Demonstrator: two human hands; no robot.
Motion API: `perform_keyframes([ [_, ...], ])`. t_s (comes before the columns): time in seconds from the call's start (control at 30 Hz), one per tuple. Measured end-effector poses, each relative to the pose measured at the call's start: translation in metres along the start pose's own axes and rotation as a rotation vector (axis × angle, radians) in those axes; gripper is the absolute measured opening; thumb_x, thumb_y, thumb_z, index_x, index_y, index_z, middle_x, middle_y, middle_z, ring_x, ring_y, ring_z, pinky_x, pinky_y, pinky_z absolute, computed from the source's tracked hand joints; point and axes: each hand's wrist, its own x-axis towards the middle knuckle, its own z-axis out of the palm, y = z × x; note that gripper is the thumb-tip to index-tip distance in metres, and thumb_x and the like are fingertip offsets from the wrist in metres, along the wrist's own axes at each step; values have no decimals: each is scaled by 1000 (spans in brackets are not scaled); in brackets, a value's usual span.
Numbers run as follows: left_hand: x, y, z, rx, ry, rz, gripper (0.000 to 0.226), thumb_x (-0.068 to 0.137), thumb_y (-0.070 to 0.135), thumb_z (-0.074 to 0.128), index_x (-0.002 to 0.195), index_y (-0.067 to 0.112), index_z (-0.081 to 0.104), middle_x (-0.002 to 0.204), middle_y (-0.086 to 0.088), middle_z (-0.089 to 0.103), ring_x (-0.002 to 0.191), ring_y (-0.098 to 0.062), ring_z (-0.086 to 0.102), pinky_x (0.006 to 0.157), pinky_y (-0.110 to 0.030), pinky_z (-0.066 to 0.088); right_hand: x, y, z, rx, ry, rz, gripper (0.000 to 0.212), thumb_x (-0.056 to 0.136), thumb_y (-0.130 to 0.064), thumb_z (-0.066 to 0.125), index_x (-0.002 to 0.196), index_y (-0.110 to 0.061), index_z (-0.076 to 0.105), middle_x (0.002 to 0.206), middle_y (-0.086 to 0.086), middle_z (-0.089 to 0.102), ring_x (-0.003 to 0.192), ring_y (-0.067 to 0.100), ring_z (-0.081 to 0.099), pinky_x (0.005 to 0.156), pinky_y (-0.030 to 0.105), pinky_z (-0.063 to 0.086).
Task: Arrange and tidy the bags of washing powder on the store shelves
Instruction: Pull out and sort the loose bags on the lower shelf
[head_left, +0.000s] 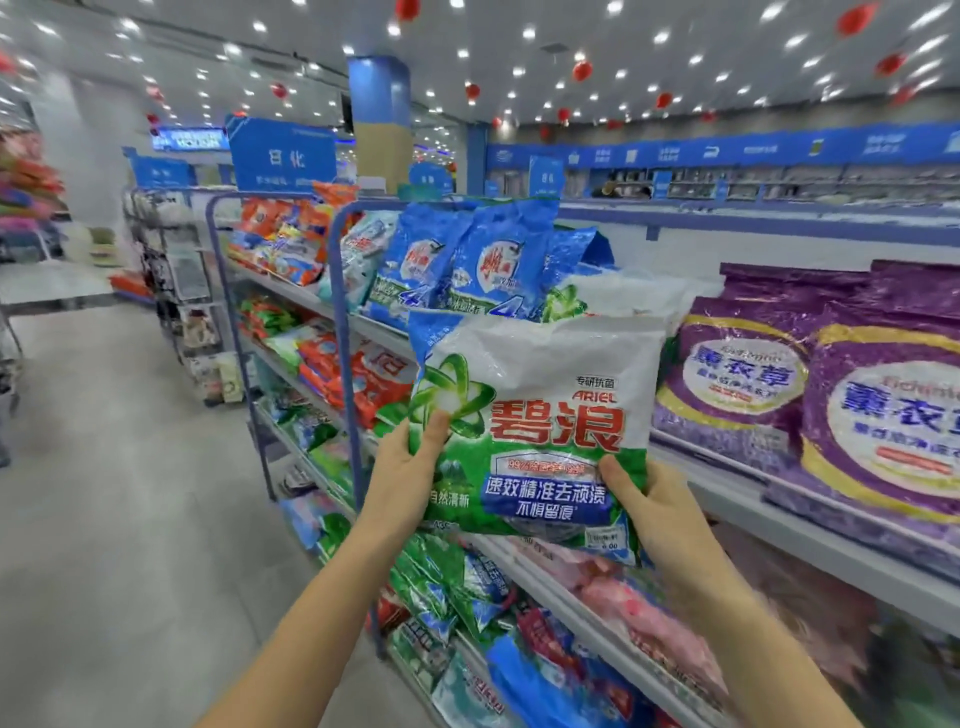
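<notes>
I hold a white and green Ariel washing powder bag (540, 415) upright in front of the top shelf. My left hand (402, 467) grips its lower left edge, thumb on the front. My right hand (652, 501) grips its lower right corner, thumb on the front. Behind it another white and green bag (618, 296) lies on the shelf. Blue bags (467, 265) stand to the left of it, and purple bags (810, 384) stand to the right.
The grey shelf edge (727, 467) runs under the purple bags. Lower shelves hold green, red, pink and blue bags (452, 582). A blue metal frame post (345, 364) divides the racks. The grey aisle floor (130, 519) lies to the left.
</notes>
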Motion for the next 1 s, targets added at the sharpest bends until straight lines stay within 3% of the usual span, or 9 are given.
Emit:
perform_keyframes([
  [0.17,84,16,32,-25,-82,83,79,71,74,40,115,12,59,122,-16,59,115,-29,56,96,-41,43,73,-12,-15,-82,114,-68,22,84,-42,53,90,-23,62,82,-13,74,74,6,70,61,19,56],
  [0.27,133,25,54,-67,-196,69,55,69,72,46,91,24,60,108,-13,67,96,-23,67,89,-43,52,108,-19,-25,-99,192,-71,17,93,-31,51,93,-17,62,81,-7,74,70,4,70,53,12,50],
  [0.4,198,29,82,-134,-322,-11,32,82,63,49,89,32,54,87,8,65,71,-5,68,58,-23,53,149,-28,-33,-149,270,-64,18,96,-24,49,96,-11,62,85,-5,71,67,1,69,52,11,49],
  [0.5,237,24,101,-161,-416,-34,49,78,67,49,109,30,50,94,6,59,83,-6,57,73,-29,47,171,-25,-33,-185,344,-42,15,96,-22,49,90,-16,61,79,-9,71,63,-2,67,50,10,47],
  [0.57,254,16,110,-131,-493,-43,67,64,74,48,106,23,56,116,-3,59,105,-18,56,95,-42,45,179,-16,-33,-185,410,3,14,96,-20,50,95,-13,62,84,-6,71,65,-2,67,53,10,49],
  [0.63,268,3,117,-166,-588,-87,82,62,74,51,119,16,54,134,-5,53,123,-25,49,108,-50,36,181,-6,-32,-177,471,45,11,94,-20,54,96,-13,62,94,1,72,73,5,70,62,18,55],
  [0.73,283,-18,126,-218,-670,-147,76,85,57,54,144,12,36,148,-7,41,136,-25,37,114,-48,28,179,5,-28,-251,585,44,8,89,-13,62,95,-18,61,97,3,70,75,3,69,64,20,55],
  [0.87,291,-28,132,-248,-717,-145,61,95,44,48,143,9,37,147,-7,41,135,-24,39,114,-44,30,175,11,-18,-410,695,96,39,91,-19,61,127,-14,48,125,3,59,115,19,55,99,43,45],
  [1.0,291,-28,135,-162,-729,-104,63,96,53,39,145,13,35,149,-5,38,136,-24,36,114,-47,29,174,7,-5,-464,761,139,36,91,-25,61,123,-17,47,122,0,58,114,20,54,97,42,45],
])
